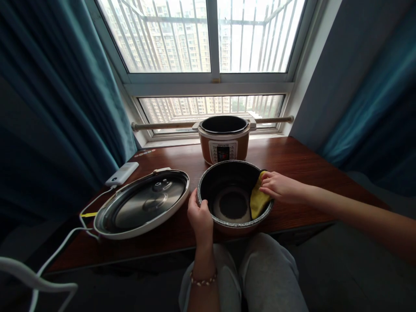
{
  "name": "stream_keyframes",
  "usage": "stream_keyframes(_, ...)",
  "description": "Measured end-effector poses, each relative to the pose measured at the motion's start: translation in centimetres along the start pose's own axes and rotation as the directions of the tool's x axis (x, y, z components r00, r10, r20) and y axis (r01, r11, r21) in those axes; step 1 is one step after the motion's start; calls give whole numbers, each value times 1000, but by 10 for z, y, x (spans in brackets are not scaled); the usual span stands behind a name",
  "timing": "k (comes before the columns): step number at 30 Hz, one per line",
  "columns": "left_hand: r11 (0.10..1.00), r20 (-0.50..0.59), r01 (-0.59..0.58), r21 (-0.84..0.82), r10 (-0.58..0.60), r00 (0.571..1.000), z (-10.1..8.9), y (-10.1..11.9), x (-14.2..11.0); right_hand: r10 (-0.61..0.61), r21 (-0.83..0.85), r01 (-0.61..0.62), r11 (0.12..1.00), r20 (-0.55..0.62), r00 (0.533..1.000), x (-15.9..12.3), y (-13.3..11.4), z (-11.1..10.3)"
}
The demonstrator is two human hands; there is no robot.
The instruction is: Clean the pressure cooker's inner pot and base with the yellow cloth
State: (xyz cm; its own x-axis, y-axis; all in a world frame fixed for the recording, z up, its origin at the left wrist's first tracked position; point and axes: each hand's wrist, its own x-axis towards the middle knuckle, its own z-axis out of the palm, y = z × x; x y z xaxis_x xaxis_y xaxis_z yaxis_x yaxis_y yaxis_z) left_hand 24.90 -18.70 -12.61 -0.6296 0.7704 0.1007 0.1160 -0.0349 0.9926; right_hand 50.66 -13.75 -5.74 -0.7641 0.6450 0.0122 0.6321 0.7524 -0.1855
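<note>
A round, black-lined metal pot with a speckled rim (pixel 232 206) is seen just below the centre of the frame, on the reddish-brown wooden tabletop (pixel 289 160). Its left rim is gripped by the left hand (pixel 199 216), the thumb being laid over the edge. A soft yellow cloth (pixel 258 201) is pinched in the right hand (pixel 276 186) and is held against the pot's inner right wall. The hands are set apart, on opposite sides of the pot.

Behind it, in the centre of the frame, a brown-and-white electric cooker with a black control panel (pixel 208 147) is placed. At the centre left, a large oval-looking lid with a white rim and shiny metal inside (pixel 149 201) is laid underside up. Beyond it, a white rectangular plastic block (pixel 121 174) is joined to a white cable (pixel 63 242).
</note>
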Motion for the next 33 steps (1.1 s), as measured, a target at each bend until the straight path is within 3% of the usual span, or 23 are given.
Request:
stream_keyframes(4,1000,-3,-6,-13,6,1000,0,-1,0,196,-98,-196,976,-4,981,-5,-38,3)
stream_keyframes(9,1000,-2,-12,-26,12,1000,1,-3,0,338,-153,-327,932,49,940,-3,-86,1)
stream_keyframes(16,999,2,-34,-25,34,999,1,-8,1,273,73,-279,957,88,958,21,-136,4)
stream_keyframes(20,999,21,-47,-2,47,999,1,-9,3,251,221,-245,944,-1,968,37,-142,8)
stream_keyframes(22,999,51,-38,12,38,998,-3,-6,4,315,376,-251,892,-117,942,39,-134,7)
stream_keyframes(23,999,56,-33,23,32,998,-6,-2,3,394,457,-273,847,-194,898,39,-127,7)
stream_keyframes(24,998,45,-42,41,40,998,-11,4,1,502,523,-311,793,-273,821,37,-118,7)
stream_keyframes(27,969,-60,-201,144,212,975,-27,29,-15,763,593,-482,644,-453,462,30,-88,10)
stream_keyframes(28,940,-71,-284,187,302,951,-31,38,-25,795,592,-532,606,-486,364,27,-78,13)
stream_keyframes(29,904,-41,-366,222,384,923,-33,47,-35,814,594,-566,571,-501,295,24,-70,18)
stream_keyframes(31,828,113,-502,252,490,865,-29,59,-58,856,626,-601,498,-464,226,19,-58,31)
stream_keyframes(33,741,299,-613,273,541,786,-16,63,-79,907,679,-608,411,-372,198,15,-53,45)
